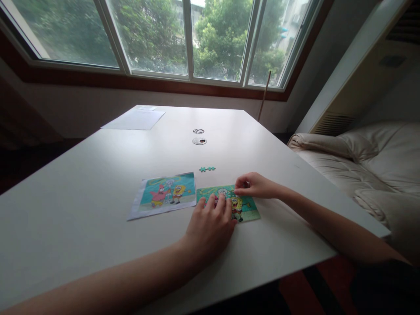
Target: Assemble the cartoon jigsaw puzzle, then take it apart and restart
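A cartoon jigsaw puzzle (pixel 252 214), mostly put together, lies flat on the white table in front of me. My left hand (pixel 211 223) rests on its left part with the fingers stretched out flat, covering some of the picture. At the upper right edge of the puzzle, my right hand (pixel 251 186) has thumb and fingers closed in a pinch; whatever they hold is hidden. Left of the puzzle lies a printed reference picture (pixel 167 192) on white paper with the same cartoon figures. A few loose green puzzle pieces (pixel 207 169) lie just beyond the puzzle.
The white table (pixel 82 175) carries two round discs (pixel 199 141) farther back and white paper sheets (pixel 134 119) at its far left corner. A beige sofa (pixel 361 162) stands to the right. A thin stick (pixel 264 96) leans below the window (pixel 219 39).
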Available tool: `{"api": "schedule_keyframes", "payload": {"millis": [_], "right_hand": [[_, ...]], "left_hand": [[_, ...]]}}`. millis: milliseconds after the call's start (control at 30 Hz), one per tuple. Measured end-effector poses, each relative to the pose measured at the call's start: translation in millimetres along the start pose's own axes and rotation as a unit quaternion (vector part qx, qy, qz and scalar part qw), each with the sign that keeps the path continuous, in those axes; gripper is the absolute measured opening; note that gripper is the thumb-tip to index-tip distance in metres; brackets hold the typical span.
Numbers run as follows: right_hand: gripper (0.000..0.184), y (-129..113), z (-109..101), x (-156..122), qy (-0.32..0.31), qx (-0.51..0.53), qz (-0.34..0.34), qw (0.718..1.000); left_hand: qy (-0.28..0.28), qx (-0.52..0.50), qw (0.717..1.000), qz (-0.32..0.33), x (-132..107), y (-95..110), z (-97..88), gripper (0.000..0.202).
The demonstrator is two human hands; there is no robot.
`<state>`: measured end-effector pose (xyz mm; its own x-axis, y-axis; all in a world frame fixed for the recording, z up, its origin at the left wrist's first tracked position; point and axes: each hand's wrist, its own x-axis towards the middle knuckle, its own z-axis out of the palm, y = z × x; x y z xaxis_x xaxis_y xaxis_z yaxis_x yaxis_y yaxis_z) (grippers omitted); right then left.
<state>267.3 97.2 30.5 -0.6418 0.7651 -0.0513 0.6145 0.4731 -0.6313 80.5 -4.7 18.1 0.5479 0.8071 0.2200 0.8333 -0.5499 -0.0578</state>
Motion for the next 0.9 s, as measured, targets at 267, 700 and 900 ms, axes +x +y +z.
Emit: {"api": "schedule_keyframes", "payload": {"millis": [267,700,900], "right_hand": [[0.022,-1.4,3.0,0.1,0.031,-0.007,0.019,0.999],[0.025,7.0,-0.5,1.2,0.021,0.017,-0.006,1.0],[0.021,22.7,-11.7,19.9,0.065,-0.022,-0.004,0.998]], "left_hand": [[-0.011,0.004,1.0,0.002,0.2,1.2,-2.0,0.04],[-0.015,-0.033,0.999,-0.01,6.4,-8.4,5.0,0.049],[-0.023,-0.042,0.999,-0.013,3.8,-4.6,3.8,0.052]]}}
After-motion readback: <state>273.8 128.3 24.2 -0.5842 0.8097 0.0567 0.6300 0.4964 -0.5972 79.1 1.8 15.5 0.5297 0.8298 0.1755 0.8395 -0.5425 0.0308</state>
